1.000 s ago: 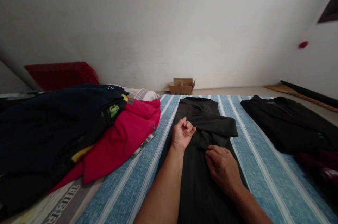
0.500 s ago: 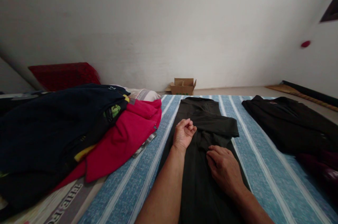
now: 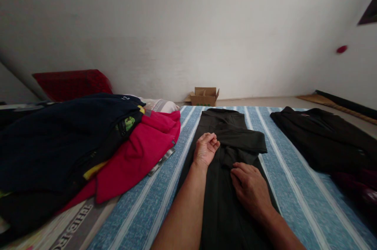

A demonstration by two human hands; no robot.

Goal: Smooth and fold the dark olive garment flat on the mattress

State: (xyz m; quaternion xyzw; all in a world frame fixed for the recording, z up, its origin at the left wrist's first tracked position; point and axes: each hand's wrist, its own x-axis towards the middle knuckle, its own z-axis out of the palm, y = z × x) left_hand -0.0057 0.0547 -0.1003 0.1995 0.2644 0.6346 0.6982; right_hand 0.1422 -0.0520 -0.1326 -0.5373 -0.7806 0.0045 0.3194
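A dark grey garment (image 3: 232,132) lies lengthwise on the blue striped sheet (image 3: 282,155), with one sleeve folded across its chest. My left hand (image 3: 206,148) rests on the garment's left edge, palm turned up and fingers curled into a loose fist; I see nothing in it. My right hand (image 3: 250,191) lies flat, palm down, on the garment's middle, its fingertips at the folded sleeve's lower edge.
A heap of navy and red clothes (image 3: 88,144) fills the left. Another black garment (image 3: 321,140) lies on the right of the sheet. A small cardboard box (image 3: 204,96) stands on the floor by the white wall, and a red cushion (image 3: 70,81) sits at the far left.
Both hands stay almost where they were on the dark garment. The view has drifted slightly, nothing else differs.
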